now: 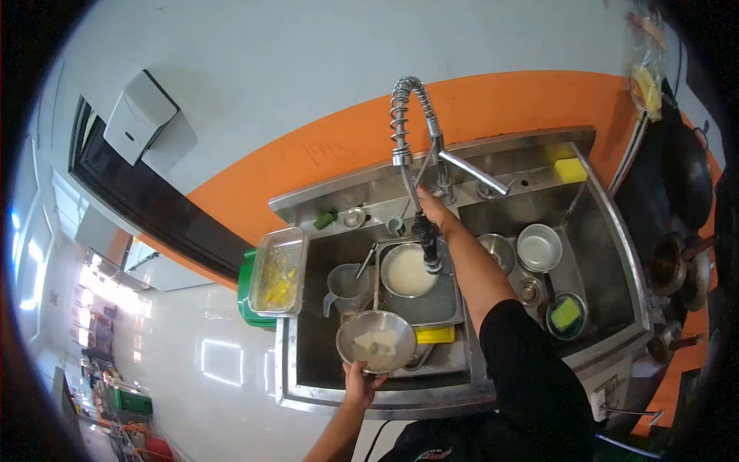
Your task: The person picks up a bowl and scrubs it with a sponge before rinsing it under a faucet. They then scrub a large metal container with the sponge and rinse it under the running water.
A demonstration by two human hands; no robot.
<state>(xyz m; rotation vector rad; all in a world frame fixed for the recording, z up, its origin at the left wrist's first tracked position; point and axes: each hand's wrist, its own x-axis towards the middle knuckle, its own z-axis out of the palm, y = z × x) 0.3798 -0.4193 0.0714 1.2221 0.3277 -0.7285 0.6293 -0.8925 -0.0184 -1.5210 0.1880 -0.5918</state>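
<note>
My left hand (pixel 360 383) grips the rim of a metal bowl (pixel 396 359) over the front of the left sink basin. Pale, whitish residue lies in the bowl. My right hand (pixel 435 212) reaches to the base of the tall spring-neck faucet (pixel 439 165), its fingers closed at the fittings there and partly hidden. Below that hand hangs the black spray head (pixel 426 231), over a round pan (pixel 408 271) of cloudy whitish liquid. This pan sits in a grey rectangular tray (pixel 439 308). A clear plastic jug (pixel 348 283) stands left of it.
A clear container with yellow bits (pixel 279 269) sits at the sink's left edge, over a green bin (pixel 248 292). The right basin holds a pot (pixel 539 248) and a small pan with a green sponge (pixel 566 314). A yellow sponge (pixel 570 171) lies on the back ledge.
</note>
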